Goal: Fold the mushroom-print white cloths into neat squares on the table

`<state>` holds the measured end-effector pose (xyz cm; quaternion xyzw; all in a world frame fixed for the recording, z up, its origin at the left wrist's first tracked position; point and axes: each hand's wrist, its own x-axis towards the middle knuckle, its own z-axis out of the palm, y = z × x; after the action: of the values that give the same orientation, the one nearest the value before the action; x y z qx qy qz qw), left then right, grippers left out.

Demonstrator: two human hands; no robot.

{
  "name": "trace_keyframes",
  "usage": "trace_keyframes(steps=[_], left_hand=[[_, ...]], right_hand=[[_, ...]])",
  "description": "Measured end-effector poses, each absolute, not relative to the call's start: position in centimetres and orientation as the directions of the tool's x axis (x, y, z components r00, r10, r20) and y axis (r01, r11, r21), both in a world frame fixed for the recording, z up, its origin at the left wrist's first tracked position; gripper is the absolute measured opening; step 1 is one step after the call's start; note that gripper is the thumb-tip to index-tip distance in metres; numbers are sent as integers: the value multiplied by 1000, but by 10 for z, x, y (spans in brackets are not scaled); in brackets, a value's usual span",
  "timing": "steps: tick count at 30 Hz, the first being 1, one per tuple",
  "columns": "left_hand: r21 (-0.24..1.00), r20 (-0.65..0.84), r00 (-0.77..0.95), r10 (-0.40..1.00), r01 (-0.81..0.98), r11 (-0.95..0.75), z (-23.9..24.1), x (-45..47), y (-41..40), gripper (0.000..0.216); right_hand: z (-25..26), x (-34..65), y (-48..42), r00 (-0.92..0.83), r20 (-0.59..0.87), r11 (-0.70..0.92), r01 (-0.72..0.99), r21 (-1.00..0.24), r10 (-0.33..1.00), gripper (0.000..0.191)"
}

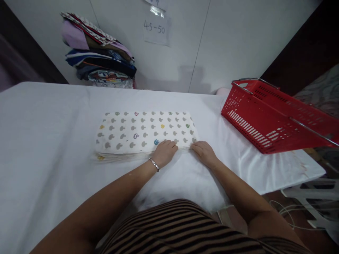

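A white cloth printed with grey and a few coloured mushrooms lies folded into a long, layered rectangle on the white-covered table. My left hand, with a silver bracelet at the wrist, grips the cloth's near edge right of its middle. At the near right corner, my right hand has its fingers curled on the same edge. Both thumbs and the undersides of the fingers are mostly hidden, and the layers show along the near side.
A red plastic basket with metal handles stands on the table's right side. Behind the table, a stack of folded clothes rises at the back left. A paper sign reading "45-50" hangs on the wall. A white plastic stool is at the lower right.
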<state>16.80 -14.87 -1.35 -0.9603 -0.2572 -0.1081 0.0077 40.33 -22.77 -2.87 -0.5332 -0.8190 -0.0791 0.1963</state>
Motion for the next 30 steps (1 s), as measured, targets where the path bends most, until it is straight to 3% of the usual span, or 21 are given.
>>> trace_keyframes(steps=[5,8,11,14,17,19,24,30], left_hand=[[100,259,822,507,499,-861,-16,159,-151,20],[115,274,792,545,536,-837,-18,151,-153,18],[107,275,774,571,565,-818,-22,146,-156,17],[99,271,766,583,580,-808,-24,147,-158,18],[119,258,763,593,584,-803,-23,148,-160,18],[146,241,763,600,583,-800,-20,147,-161,19],[177,226,699,678,655,-735,-8,124,-158,20],[180,199,643,739,718,-673,0,66,-154,17]], right_hand=[[-32,402,-231,-308,459,428,885,-184,833,22],[-29,402,-233,-195,463,401,823,-403,865,20],[-24,408,-225,33,379,245,710,-660,925,24],[-17,418,-202,302,195,-45,636,-771,933,36],[-11,426,-176,413,-52,-304,575,-760,909,47],[-7,428,-162,425,-162,-391,533,-751,891,51],[-1,431,-143,461,-287,-504,462,-730,840,55],[0,431,-135,443,-418,-592,403,-697,793,32]])
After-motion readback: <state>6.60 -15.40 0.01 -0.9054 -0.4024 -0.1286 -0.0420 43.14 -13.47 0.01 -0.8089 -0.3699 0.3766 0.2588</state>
